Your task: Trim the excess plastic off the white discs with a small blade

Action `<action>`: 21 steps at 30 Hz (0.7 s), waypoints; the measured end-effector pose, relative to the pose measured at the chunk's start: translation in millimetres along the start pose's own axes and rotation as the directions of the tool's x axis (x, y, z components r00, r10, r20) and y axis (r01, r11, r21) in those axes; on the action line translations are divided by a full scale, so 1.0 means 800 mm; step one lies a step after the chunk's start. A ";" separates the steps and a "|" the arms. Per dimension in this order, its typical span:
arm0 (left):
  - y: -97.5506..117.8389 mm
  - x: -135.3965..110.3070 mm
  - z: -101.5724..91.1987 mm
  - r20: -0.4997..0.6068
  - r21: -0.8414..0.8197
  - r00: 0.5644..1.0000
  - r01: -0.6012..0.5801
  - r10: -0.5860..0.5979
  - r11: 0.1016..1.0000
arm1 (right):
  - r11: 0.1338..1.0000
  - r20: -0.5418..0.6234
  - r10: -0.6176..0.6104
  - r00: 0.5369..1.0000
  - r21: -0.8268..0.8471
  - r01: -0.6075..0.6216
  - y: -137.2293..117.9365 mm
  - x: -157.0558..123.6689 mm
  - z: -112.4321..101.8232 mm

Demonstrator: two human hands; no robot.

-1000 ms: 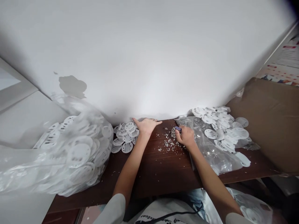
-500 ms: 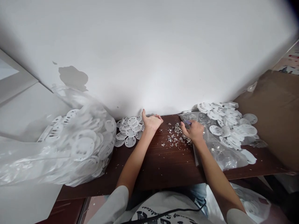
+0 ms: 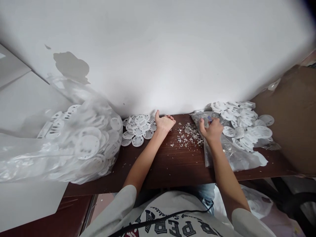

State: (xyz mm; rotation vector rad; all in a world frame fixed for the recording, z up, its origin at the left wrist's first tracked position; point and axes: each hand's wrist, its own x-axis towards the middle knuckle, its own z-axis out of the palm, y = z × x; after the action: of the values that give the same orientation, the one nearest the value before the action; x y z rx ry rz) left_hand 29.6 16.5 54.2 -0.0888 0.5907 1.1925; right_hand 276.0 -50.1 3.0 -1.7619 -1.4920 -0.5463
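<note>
My left hand [image 3: 164,122] rests on the dark wooden table [image 3: 170,168] by the wall, fingers curled loosely, right beside a small pile of white slotted plastic discs [image 3: 139,131]. I cannot see anything in it. My right hand [image 3: 212,130] is closed around a small purple-tipped tool [image 3: 209,119] and sits on a clear plastic bag [image 3: 229,153] next to a larger heap of white discs [image 3: 243,123]. Small plastic shavings [image 3: 186,136] lie scattered between my hands.
A big clear bag full of white discs [image 3: 79,144] fills the table's left part. A brown cardboard box [image 3: 293,118] stands at the right. A white wall [image 3: 158,56] runs directly behind the table. Another bag [image 3: 256,204] lies below the table edge.
My left hand went from flat with spread fingers to loosely curled beside the small disc pile. My right hand moved right, off the shavings and onto the clear bag.
</note>
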 end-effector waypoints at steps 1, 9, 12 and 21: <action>-0.002 -0.001 0.000 -0.018 -0.005 1.000 -0.005 0.005 1.000 | 1.000 0.007 0.008 1.000 -0.001 -0.008 0.002 0.002 -0.003; -0.013 -0.004 -0.010 -0.148 -0.036 0.976 -0.164 0.157 0.986 | 0.997 0.018 0.054 0.998 -0.063 -0.053 0.022 0.025 -0.051; -0.015 -0.002 -0.013 -0.204 -0.062 0.958 -0.220 0.203 0.974 | 0.976 -0.008 0.161 0.987 -0.148 -0.161 0.045 0.029 -0.069; -0.024 0.007 -0.025 -0.088 -0.045 0.984 -0.158 0.154 0.986 | 0.901 0.350 0.373 0.859 -0.357 -0.246 0.080 0.002 -0.096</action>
State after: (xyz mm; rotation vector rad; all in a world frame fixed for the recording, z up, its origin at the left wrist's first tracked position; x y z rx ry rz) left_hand 40.5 6.7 30.2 -0.1398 0.6498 1.3617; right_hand 349.1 -110.0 35.0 -2.4262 -1.3948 -0.2456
